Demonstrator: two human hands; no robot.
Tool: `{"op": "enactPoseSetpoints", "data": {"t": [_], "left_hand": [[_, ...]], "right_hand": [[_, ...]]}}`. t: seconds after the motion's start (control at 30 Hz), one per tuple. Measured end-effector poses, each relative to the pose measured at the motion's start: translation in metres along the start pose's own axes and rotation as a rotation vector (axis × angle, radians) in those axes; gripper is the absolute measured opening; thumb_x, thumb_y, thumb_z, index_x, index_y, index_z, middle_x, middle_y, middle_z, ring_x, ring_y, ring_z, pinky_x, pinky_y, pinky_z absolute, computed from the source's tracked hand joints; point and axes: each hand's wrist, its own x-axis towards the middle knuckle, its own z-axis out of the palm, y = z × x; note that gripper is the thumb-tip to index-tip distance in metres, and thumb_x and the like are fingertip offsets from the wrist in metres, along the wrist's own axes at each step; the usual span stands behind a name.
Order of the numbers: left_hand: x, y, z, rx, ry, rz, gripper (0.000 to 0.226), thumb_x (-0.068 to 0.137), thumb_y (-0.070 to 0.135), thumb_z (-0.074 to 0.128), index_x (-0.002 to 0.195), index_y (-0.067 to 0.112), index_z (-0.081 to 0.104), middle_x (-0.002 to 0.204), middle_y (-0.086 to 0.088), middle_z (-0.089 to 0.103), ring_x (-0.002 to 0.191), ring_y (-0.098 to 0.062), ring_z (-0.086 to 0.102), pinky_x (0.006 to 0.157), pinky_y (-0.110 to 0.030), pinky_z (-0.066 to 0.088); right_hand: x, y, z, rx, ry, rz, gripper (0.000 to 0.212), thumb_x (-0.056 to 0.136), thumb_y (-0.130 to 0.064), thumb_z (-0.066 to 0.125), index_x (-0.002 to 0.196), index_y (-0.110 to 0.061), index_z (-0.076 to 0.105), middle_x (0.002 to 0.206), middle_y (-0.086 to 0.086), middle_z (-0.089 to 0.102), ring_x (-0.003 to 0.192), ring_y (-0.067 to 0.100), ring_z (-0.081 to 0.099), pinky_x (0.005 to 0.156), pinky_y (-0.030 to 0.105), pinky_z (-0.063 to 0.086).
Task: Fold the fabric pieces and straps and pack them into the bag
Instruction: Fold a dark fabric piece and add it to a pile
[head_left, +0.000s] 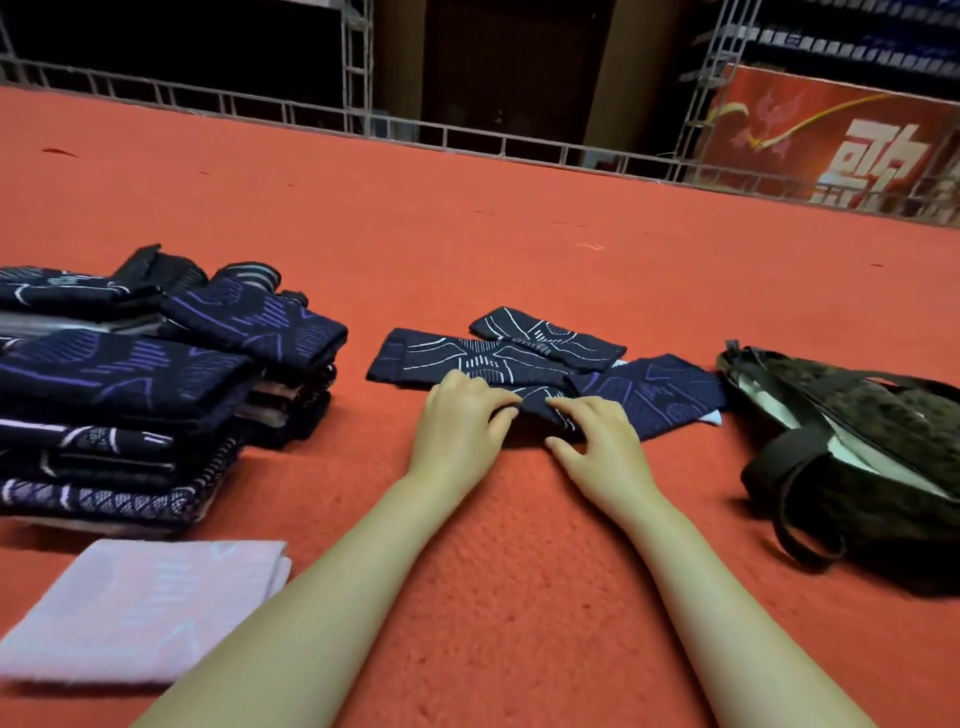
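Both hands work at the middle of the red carpet (519, 234), on a cluster of dark navy fabric strips (498, 353) patterned with white lines; the left hand (460, 415) lies on the near end of one strip, fingers bent over its edge and thumb tucked beneath, pinching the cloth; the right hand (592, 431) sits just beside it, fingers curled onto a folded bit of the same dark cloth, thumb spread out toward the left, gripping the fold; the two hands nearly touch over the fabric; another navy strip with purple lines (670, 395) lies just right of the hands, a white corner showing at its far end, close to the bag; the dark bag (857, 441) lies on its side toward the right edge of the carpet, mouth open with pale lining showing, its strap looped on the near side; toward the left edge stands a pile of folded navy cloths (130, 384) with purple and white markings; near the front left corner lies a folded pale pink cloth (150, 608), apart from the pile; a metal railing (363, 119) runs along the carpet's far edge
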Motion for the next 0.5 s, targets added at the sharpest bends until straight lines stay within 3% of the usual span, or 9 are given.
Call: {"op": "enactPoseSetpoints", "data": {"t": [0.07,0.2,0.4,0.5], "left_hand": [[-0.003,0.007,-0.006,-0.050,0.047,0.079,0.020,0.082,0.029,0.058,0.091,0.020,0.073,0.073,0.003,0.063,0.080,-0.025,0.053,0.074,-0.037,0.045],[-0.008,0.022,-0.019,-0.174,0.056,0.127,0.022,0.085,0.031,0.051,0.091,0.021,0.069,0.083,0.007,0.064,0.085,-0.016,0.054,0.079,-0.031,0.043],[-0.003,0.031,-0.039,-0.550,0.170,-0.132,0.011,0.087,0.021,0.055,0.095,0.024,0.062,0.094,0.010,0.063,0.089,-0.001,0.056,0.079,-0.013,0.042],[-0.002,0.035,-0.045,-0.694,0.074,-0.182,0.016,0.085,0.027,0.058,0.101,0.026,0.059,0.097,0.011,0.064,0.088,0.000,0.058,0.080,-0.014,0.044]], "right_hand": [[0.000,0.002,-0.004,0.003,0.059,0.008,0.045,0.081,-0.011,0.064,0.124,-0.024,0.061,0.118,-0.002,0.059,0.118,0.021,0.044,0.102,0.037,0.035],[-0.001,0.000,-0.016,0.107,0.142,-0.007,0.037,0.078,0.004,0.059,0.104,-0.020,0.070,0.106,-0.004,0.067,0.107,0.019,0.057,0.096,0.036,0.041],[-0.016,-0.031,-0.047,0.426,0.241,-0.058,0.025,0.085,-0.007,0.061,0.101,-0.025,0.063,0.098,-0.018,0.067,0.094,-0.003,0.060,0.084,0.016,0.044],[-0.020,-0.044,-0.059,0.498,0.240,-0.121,0.023,0.082,-0.014,0.058,0.102,-0.023,0.063,0.100,-0.019,0.066,0.095,-0.008,0.058,0.085,0.009,0.041]]}}
